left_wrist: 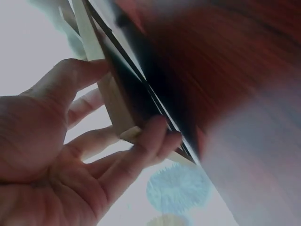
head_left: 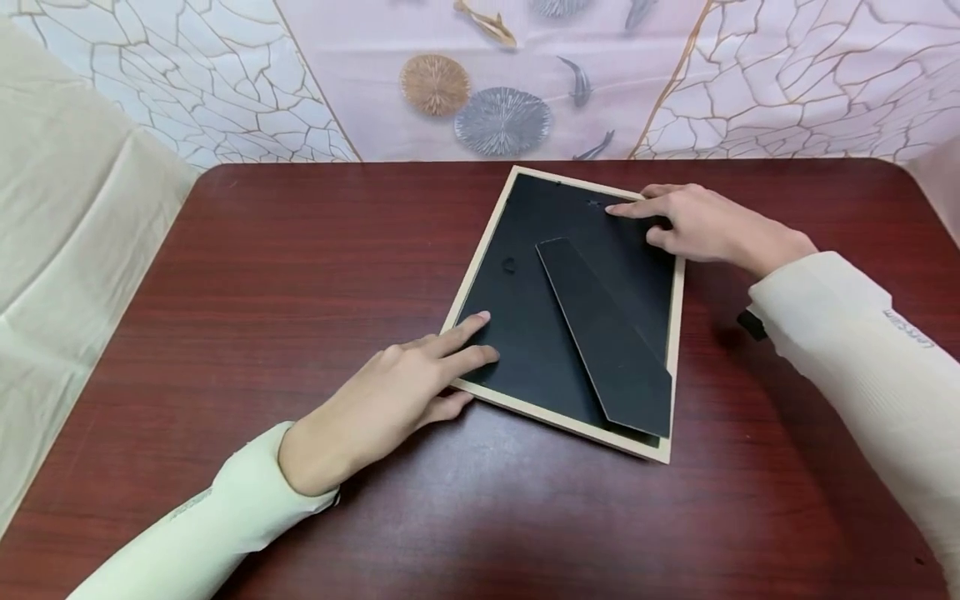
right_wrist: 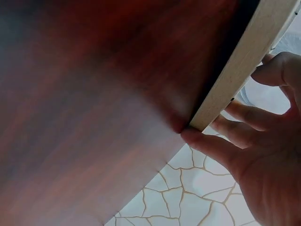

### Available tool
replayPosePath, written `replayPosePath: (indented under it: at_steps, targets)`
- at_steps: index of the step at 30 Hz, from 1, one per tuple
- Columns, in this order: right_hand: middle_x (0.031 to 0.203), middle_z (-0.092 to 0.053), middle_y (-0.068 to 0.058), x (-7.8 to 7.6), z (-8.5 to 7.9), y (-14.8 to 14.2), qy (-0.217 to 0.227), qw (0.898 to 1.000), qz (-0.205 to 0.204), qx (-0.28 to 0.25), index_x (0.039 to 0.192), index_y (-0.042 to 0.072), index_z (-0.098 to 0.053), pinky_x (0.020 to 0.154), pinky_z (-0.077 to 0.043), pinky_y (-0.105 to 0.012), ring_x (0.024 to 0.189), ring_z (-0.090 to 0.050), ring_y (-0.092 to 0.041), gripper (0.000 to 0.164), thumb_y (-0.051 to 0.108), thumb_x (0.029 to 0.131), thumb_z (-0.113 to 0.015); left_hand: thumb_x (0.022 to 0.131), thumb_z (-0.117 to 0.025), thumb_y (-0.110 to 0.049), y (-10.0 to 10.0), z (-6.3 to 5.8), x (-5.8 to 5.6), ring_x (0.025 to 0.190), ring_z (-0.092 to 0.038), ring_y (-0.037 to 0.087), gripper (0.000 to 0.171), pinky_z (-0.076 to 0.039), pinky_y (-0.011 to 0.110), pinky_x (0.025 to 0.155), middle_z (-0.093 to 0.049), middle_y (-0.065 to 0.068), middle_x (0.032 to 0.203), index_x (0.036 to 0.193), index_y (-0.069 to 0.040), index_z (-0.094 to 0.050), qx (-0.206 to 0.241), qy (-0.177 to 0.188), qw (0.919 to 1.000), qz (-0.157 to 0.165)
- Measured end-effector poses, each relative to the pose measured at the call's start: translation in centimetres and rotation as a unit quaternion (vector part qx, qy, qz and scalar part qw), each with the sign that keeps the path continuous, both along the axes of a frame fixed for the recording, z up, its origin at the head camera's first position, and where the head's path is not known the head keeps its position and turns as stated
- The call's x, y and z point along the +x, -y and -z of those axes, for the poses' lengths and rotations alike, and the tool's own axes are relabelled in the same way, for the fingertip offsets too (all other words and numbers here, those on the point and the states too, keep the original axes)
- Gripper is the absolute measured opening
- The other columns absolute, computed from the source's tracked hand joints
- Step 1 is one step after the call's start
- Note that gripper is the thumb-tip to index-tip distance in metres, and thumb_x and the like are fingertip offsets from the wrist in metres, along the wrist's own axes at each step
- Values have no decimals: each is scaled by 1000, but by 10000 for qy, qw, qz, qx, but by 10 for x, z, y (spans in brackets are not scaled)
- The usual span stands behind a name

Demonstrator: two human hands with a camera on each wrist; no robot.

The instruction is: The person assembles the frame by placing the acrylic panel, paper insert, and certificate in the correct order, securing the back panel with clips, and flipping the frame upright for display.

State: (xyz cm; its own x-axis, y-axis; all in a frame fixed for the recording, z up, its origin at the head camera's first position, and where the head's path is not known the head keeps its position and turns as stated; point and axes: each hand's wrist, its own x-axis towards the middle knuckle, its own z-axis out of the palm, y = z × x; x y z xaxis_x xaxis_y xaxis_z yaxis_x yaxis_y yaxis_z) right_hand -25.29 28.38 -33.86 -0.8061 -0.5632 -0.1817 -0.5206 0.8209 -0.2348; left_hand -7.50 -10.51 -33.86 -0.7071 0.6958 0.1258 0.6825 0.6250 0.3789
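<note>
A picture frame (head_left: 471,275) with a pale wooden border lies face down, its black backing board (head_left: 487,283) upward. A black easel stand (head_left: 607,333) runs slantwise across the board. My left hand (head_left: 390,400) grips the near-left corner, two fingers on the backing and the thumb at the near edge. In the left wrist view, fingertips reach round under that corner, where a gap shows above the table. My right hand (head_left: 697,218) holds the far-right corner, index finger stretched onto the board. The right wrist view shows its little finger against the corner of the wooden rail (right_wrist: 235,70).
A dark red wood-grain table (head_left: 300,250) bears the frame. Behind its far edge hangs a patterned cloth (head_left: 502,50) with gold lines, and pale fabric (head_left: 67,250) drapes at the left side. The frame's far end is close to the table's back edge.
</note>
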Motion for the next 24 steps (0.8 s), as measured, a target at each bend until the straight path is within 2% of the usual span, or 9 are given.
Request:
replayPosePath:
  at_steps: [3, 5, 7, 9, 11, 13, 18, 21, 24]
  targets:
    - [157, -37, -42, 8, 1, -3, -19, 9999, 105, -118, 157, 17, -51, 75, -42, -47, 142, -45, -55, 61, 3, 98, -51, 95, -77, -13, 8, -1, -3, 84, -74, 14, 43, -60, 32, 81, -51, 9, 161, 137, -15, -67, 199, 112, 9997, -65]
    - [156, -39, -42, 13, 2, -3, -68, 9996, 190, -182, 157, 17, -51, 83, -43, -51, 139, -48, -55, 61, 4, 97, -52, 95, -77, -13, 12, -3, -6, 98, -76, 18, 43, -60, 37, 90, -55, 9, 157, 137, -13, -67, 309, 142, 9994, -95]
    - [156, -38, -42, 19, 1, -4, -64, 9992, 314, -239, 158, 17, -49, 91, -42, -57, 140, -45, -57, 62, 6, 97, -52, 95, -78, -14, 17, -4, -9, 117, -72, 24, 42, -58, 44, 98, -59, 8, 153, 135, -12, -68, 377, 69, 9992, -136]
    - [156, -38, -42, 24, 1, -4, -113, 9985, 438, -318, 159, 18, -48, 95, -43, -61, 139, -46, -58, 62, 9, 98, -54, 95, -78, -14, 22, -7, -13, 125, -68, 28, 39, -55, 51, 101, -62, 8, 149, 133, -11, -69, 422, -93, 9988, -212]
    - [155, -39, -43, 30, 1, -5, -169, 9971, 573, -463, 159, 19, -47, 102, -42, -66, 140, -44, -58, 62, 11, 99, -57, 94, -79, -12, 26, -10, -17, 126, -66, 32, 36, -54, 52, 102, -63, 8, 147, 129, -11, -71, 523, -300, 9977, -322]
    - [152, -44, -42, 35, 1, -5, -280, 9955, 669, -613, 160, 19, -46, 103, -42, -68, 133, -50, -58, 61, 14, 100, -61, 92, -80, -7, 30, -14, -21, 124, -66, 31, 35, -54, 50, 101, -63, 9, 146, 126, -11, -72, 696, -442, 9954, -479]
    - [145, -51, -40, 50, 2, -2, -541, 9908, 879, -872, 159, 18, -46, 101, -44, -67, 121, -58, -56, 64, 24, 101, -70, 88, -78, 2, 35, -20, -24, 117, -64, 27, 35, -52, 39, 100, -61, 7, 147, 121, -9, -74, 1035, -452, 9900, -843]
    - [144, -53, -38, 59, 2, 2, -665, 9872, 1024, -1027, 159, 17, -48, 103, -45, -66, 121, -58, -55, 66, 28, 99, -73, 88, -75, -2, 35, -23, -24, 115, -60, 29, 32, -48, 40, 100, -60, 6, 149, 120, -8, -76, 1033, -462, 9882, -1032]
    - [140, -57, -34, 68, 2, 7, -806, 9830, 1123, -1208, 157, 16, -50, 100, -47, -62, 114, -62, -52, 66, 28, 98, -75, 86, -78, -6, 34, -29, -26, 111, -56, 32, 32, -45, 41, 95, -60, 6, 149, 119, -7, -76, 1129, -614, 9855, -1106]
